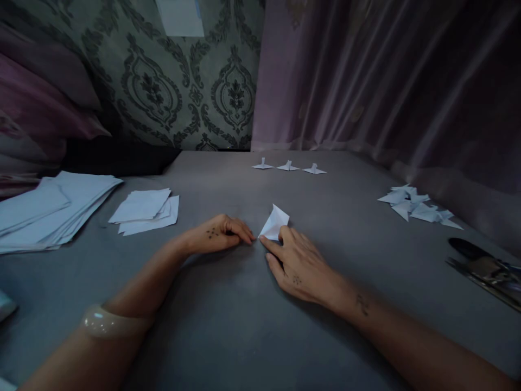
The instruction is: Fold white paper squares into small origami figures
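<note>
A small white piece of folded paper (pixel 275 221) lies on the grey cloth surface in front of me, one point up and another toward the left. My right hand (pixel 299 260) presses it down, with the index fingertip at its left corner and the other fingers bent over its lower right edge. Just left of that corner is my left hand (pixel 223 233), its fingers drawn together and pointing right. Its fingertips are very close to the paper; whether they touch it I cannot tell. Nothing shows between them. Part of the folded paper is hidden under my right hand.
Three folded paper cranes (pixel 288 165) stand in a row at the back. More folded paper pieces (pixel 419 203) lie heaped at right, near dark-handled scissors (pixel 472 250). Small paper squares (pixel 144 209) and a larger paper stack (pixel 52 209) lie at left. A curtain (pixel 345 76) borders the surface.
</note>
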`<control>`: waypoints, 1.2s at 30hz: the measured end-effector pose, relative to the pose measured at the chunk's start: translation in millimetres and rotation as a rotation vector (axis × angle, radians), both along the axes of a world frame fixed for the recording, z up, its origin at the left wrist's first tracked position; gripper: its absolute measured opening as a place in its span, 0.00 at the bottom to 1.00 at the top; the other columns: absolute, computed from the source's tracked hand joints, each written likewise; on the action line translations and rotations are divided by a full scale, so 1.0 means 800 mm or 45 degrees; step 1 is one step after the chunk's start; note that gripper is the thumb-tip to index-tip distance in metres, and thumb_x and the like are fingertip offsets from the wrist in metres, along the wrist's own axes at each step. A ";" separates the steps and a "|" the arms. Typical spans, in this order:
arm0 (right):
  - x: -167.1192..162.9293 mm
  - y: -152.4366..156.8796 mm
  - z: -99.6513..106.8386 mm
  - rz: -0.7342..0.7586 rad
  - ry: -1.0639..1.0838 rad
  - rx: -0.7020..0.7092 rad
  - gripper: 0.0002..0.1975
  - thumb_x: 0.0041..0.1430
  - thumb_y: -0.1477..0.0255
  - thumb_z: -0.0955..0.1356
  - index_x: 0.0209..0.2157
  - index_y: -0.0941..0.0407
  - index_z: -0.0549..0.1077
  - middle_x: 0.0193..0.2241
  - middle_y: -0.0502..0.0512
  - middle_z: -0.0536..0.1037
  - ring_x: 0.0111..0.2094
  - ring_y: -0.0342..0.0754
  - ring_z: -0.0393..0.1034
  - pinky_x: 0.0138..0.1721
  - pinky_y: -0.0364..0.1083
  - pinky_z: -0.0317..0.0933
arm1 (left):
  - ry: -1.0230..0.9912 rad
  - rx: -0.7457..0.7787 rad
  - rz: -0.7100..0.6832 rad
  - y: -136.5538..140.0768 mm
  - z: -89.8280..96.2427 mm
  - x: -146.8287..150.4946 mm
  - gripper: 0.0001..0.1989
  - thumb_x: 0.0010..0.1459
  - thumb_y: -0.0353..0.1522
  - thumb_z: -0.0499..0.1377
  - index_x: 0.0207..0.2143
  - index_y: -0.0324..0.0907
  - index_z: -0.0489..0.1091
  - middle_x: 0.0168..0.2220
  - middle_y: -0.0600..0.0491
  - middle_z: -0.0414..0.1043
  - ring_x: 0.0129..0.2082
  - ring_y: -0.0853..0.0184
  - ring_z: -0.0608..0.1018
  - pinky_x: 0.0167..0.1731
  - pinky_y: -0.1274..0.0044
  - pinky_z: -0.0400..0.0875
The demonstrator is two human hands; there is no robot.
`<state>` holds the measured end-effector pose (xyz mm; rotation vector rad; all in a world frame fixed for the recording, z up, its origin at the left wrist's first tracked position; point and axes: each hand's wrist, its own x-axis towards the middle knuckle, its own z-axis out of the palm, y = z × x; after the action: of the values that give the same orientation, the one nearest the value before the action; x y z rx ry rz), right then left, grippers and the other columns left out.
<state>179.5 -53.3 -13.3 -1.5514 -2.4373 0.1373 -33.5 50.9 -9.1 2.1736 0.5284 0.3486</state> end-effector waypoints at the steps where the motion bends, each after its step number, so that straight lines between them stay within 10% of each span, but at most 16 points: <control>1: 0.000 0.001 0.000 0.002 -0.004 -0.002 0.20 0.62 0.69 0.60 0.55 0.53 0.67 0.37 0.59 0.66 0.39 0.51 0.61 0.42 0.51 0.58 | -0.004 -0.018 0.019 0.000 -0.001 0.000 0.13 0.56 0.25 0.54 0.37 0.41 0.77 0.43 0.48 0.76 0.43 0.66 0.76 0.48 0.71 0.69; 11: 0.004 0.026 -0.015 -0.099 0.016 0.102 0.16 0.59 0.79 0.58 0.45 0.55 0.71 0.35 0.56 0.69 0.33 0.46 0.65 0.35 0.45 0.57 | 0.002 -0.014 0.237 -0.006 -0.014 0.004 0.13 0.54 0.25 0.51 0.36 0.39 0.75 0.37 0.51 0.77 0.38 0.68 0.77 0.44 0.73 0.70; 22: 0.023 0.035 -0.012 -0.050 0.326 0.132 0.07 0.59 0.78 0.60 0.34 0.55 0.68 0.32 0.53 0.71 0.37 0.47 0.65 0.39 0.45 0.59 | 0.094 1.220 0.347 -0.036 -0.006 0.025 0.11 0.55 0.27 0.52 0.42 0.39 0.65 0.41 0.45 0.66 0.39 0.60 0.66 0.40 0.68 0.62; 36: 0.029 0.062 -0.001 -0.001 0.249 0.289 0.13 0.54 0.81 0.61 0.34 0.55 0.74 0.38 0.54 0.74 0.40 0.48 0.64 0.44 0.49 0.57 | 0.200 1.499 0.201 -0.036 -0.022 0.029 0.13 0.64 0.26 0.47 0.43 0.43 0.69 0.46 0.49 0.72 0.49 0.60 0.66 0.46 0.67 0.55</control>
<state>202.9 -3.5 -14.4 -1.3728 -2.2150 0.0103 -10.0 22.4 -26.4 3.3165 0.6759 0.6981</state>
